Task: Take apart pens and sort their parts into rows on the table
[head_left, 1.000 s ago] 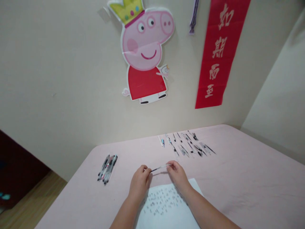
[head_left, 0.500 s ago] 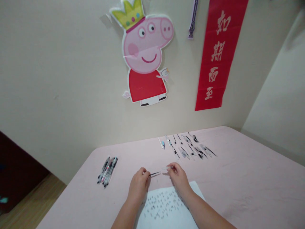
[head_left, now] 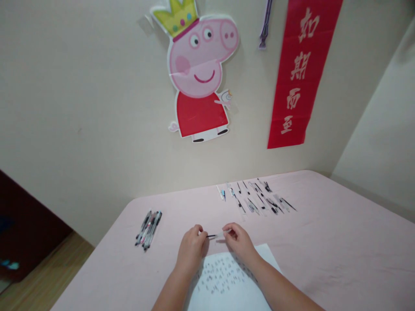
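My left hand (head_left: 191, 248) and my right hand (head_left: 238, 242) meet over the pink table (head_left: 324, 250), just beyond a white sheet of paper (head_left: 227, 283) covered in small handwriting. Both hands pinch a thin pen (head_left: 216, 235): the left fingers are closed on its dark end, the right fingers on its clear barrel. The pen lies almost level between them, a little above the table.
A bundle of assembled pens (head_left: 148, 224) lies at the left of the table. Several loose pen parts (head_left: 256, 198) are spread in a row near the back edge. A cartoon pig cutout (head_left: 199, 73) and a red banner (head_left: 300, 69) hang on the wall.
The two hands have drawn closer together, so less of the pen shows between them. The right hand has slid left along the barrel.
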A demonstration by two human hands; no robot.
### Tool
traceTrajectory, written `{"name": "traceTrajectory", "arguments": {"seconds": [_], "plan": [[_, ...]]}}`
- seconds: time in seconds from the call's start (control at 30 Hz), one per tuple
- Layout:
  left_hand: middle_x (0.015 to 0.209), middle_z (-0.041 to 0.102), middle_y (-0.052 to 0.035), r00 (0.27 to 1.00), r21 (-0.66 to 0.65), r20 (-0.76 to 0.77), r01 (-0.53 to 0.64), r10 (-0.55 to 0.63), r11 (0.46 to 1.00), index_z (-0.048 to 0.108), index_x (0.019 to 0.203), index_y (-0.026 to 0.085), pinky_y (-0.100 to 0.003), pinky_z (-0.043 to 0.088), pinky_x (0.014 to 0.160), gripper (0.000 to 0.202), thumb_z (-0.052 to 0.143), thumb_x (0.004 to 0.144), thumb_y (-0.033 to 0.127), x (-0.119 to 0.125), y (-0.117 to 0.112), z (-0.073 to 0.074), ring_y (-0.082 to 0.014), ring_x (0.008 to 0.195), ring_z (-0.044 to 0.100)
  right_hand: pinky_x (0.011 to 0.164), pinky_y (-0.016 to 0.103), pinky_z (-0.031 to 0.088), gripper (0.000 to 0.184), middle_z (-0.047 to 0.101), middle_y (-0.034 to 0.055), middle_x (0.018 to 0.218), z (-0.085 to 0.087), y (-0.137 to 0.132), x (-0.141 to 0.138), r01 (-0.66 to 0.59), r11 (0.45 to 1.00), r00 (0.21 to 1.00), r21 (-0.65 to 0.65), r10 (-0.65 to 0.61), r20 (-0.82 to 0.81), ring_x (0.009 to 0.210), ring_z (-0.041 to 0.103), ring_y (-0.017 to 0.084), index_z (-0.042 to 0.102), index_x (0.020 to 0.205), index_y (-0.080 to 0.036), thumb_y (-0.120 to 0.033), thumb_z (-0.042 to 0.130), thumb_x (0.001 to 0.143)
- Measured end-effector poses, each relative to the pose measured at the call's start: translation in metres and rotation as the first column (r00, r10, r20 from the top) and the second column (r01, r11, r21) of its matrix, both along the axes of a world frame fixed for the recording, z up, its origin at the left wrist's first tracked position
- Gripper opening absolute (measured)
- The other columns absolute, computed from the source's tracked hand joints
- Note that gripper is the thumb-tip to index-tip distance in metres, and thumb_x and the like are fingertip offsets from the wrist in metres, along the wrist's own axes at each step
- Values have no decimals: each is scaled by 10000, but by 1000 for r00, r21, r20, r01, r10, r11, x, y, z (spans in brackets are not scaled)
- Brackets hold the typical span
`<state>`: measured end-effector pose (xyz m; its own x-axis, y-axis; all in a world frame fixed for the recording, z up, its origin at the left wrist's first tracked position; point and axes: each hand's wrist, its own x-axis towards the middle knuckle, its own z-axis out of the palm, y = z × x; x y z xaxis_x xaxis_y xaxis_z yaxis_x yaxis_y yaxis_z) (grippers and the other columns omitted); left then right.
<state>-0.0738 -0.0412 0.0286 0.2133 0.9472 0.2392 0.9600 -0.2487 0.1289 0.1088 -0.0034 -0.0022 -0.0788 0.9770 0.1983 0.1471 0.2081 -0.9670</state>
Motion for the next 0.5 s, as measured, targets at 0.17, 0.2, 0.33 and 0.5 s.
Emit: {"name": "traceTrajectory", "arguments": {"seconds": [0.17, 0.2, 0.33, 0.5], "plan": [[1004, 604, -72, 1000, 9, -20, 1, 0, 1000, 671, 869, 212, -314, 427, 757, 210, 488, 848, 112, -1, 1, 3, -198, 866, 575, 628, 297, 455, 134, 638, 44, 722, -1, 1, 1, 25, 1000, 999, 4, -25, 39, 645, 567, 186, 640, 733, -184, -251, 548, 664], [1010, 604, -71, 1000, 13, -21, -5, 5, 1000, 672, 870, 213, -317, 428, 761, 215, 494, 836, 97, -2, 1, 3, -202, 874, 575, 621, 297, 452, 130, 633, 40, 707, -2, 1, 1, 35, 999, 998, 1, -35, 45, 639, 565, 186, 638, 727, -186, -249, 544, 663], [1021, 606, -67, 1000, 28, 1, -13, 13, 1000, 675, 860, 222, -330, 429, 779, 241, 502, 800, 64, -5, 2, 5, -215, 900, 572, 590, 288, 444, 122, 623, 30, 665, -4, 3, 1, 59, 998, 997, -17, -58, 44, 624, 565, 189, 631, 721, -192, -244, 540, 659], [1033, 606, -66, 1000, 36, -18, -12, 13, 999, 671, 874, 220, -339, 429, 800, 249, 497, 797, 59, -7, 2, 7, -216, 911, 568, 569, 284, 436, 125, 606, 25, 626, -6, 3, 1, 74, 997, 996, -29, -73, 44, 622, 570, 197, 622, 722, -194, -262, 532, 668]]}}
